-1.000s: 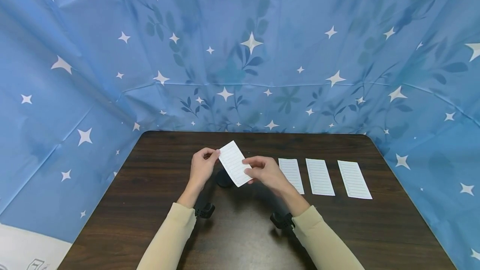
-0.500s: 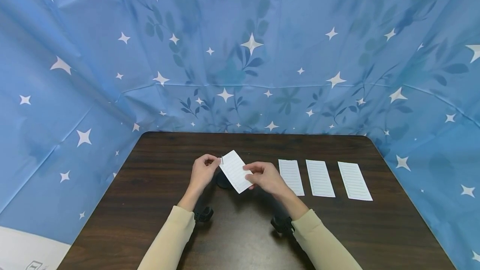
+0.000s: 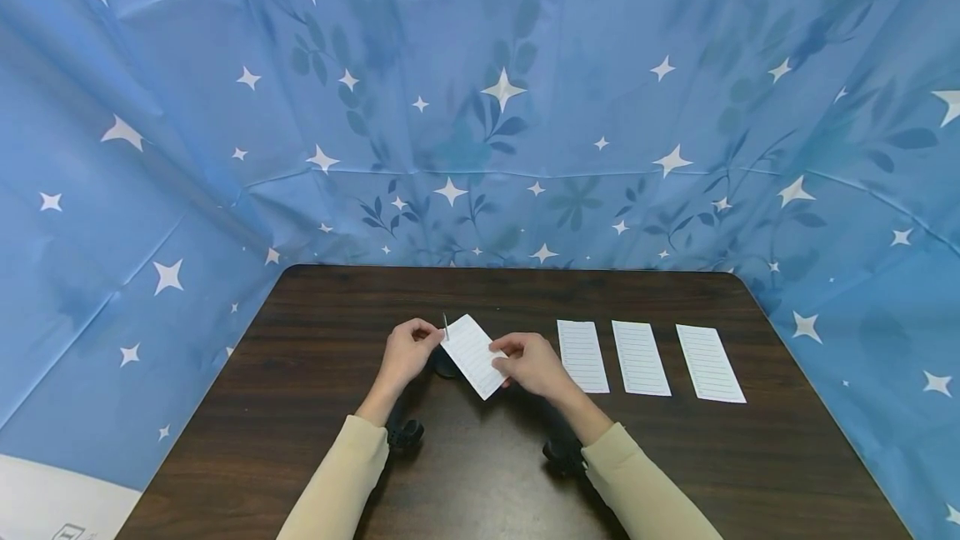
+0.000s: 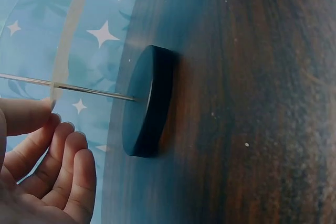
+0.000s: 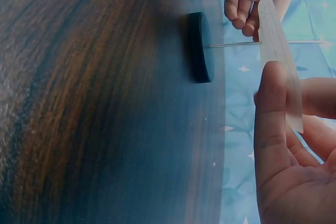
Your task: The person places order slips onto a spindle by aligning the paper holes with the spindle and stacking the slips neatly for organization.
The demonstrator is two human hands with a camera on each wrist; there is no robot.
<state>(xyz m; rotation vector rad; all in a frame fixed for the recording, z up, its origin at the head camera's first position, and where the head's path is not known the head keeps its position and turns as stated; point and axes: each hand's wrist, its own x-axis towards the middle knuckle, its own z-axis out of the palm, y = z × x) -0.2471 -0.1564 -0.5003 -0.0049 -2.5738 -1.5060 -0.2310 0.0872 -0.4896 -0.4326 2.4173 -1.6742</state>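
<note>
Lined paper slip [image 3: 472, 361] held above the worktop [image 3: 315, 390], left hand [image 3: 408, 350] pinching its left corner beside the metal spike [image 4: 97, 92] piercing it from the round black base [image 4: 149, 106], right hand [image 3: 531, 363] pinching its right side, apparently for steadiness.

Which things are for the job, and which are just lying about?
For the job: left hand, right hand, held card, spike, black base; probably the three similar cards.
Probably just there: starry curtain, white thing at lower left.
</note>
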